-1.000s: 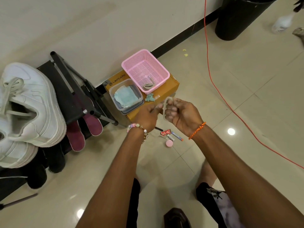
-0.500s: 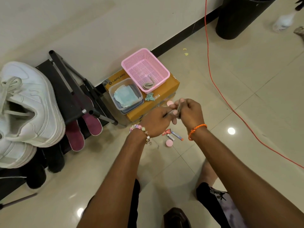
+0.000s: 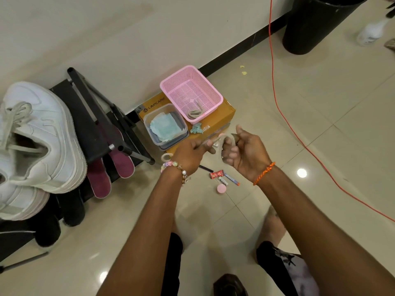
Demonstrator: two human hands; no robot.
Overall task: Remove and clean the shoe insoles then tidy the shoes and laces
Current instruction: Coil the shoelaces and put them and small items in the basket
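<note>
- Head view: left hand (image 3: 190, 153) and right hand (image 3: 245, 154) each pinch one end of a pale shoelace (image 3: 224, 138), looped between them above the floor.
- Lace looks light, limp, soft; best gripped near its ends while coiling.
- Beyond: pink basket (image 3: 210, 90) holding another coiled lace (image 3: 194, 113), on a cardboard box (image 3: 226, 114).
- Left: white shoes (image 3: 40, 133), maroon insoles (image 3: 121, 162).
</note>
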